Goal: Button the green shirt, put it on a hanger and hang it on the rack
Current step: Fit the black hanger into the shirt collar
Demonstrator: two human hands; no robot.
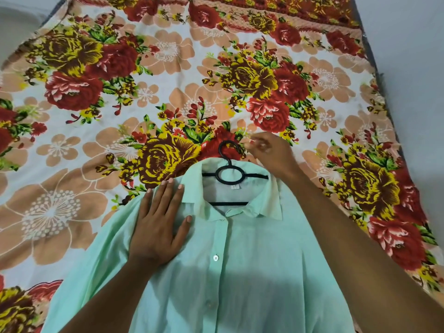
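Head view shows the green shirt [240, 272] lying flat, front up, at the near edge of the bed, on a flowered bedsheet [168, 68]. The shirt is pale mint green, thin, with its placket closed and 2 white buttons visible down the middle. A black hanger [229, 174] sits inside the collar, and its hook sticks out past the collar toward the far edge. The left hand [159, 227] lies flat with straight fingers, pressing the shirt's shoulder beside the collar. The right hand [269, 152] is just beside the hook, fingers curled; it is blurred, so I cannot tell if it grips anything. The bedsheet is bare toward the far, left and right edges.
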